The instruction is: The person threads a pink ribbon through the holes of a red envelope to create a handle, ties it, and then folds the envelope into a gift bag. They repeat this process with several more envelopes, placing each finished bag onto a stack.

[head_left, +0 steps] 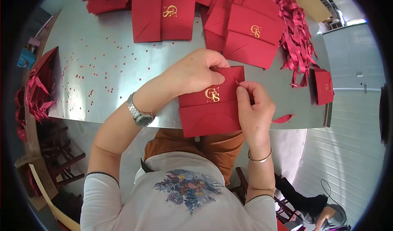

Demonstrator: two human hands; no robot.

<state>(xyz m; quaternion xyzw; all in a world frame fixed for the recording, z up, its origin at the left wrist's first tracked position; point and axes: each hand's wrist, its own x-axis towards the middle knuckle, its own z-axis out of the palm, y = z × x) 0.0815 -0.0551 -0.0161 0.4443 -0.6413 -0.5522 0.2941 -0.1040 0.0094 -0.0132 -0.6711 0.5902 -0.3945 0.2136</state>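
Observation:
A flat, folded red paper gift bag (211,118) with a gold monogram lies at the table's front edge, its folded base toward my body. My left hand (200,72) grips its upper part, the thumb on the front and the fingers curled over the top edge. At the bag's right edge my right hand (256,106) is closed in a pinch on a thin red ribbon (283,118). A tip of that ribbon shows by the fingertips, and its tail comes out beyond the hand. The fingers behind the bag are hidden.
Stacked red bags (178,22) and overlapping bags (254,36) lie farther back. A heap of red ribbons (292,34) is at the right, near a small red bag (324,87). Ribboned bags (40,87) stand left. Small red paper dots dot the metal table (73,100). Another person's arm (325,216) shows lower right.

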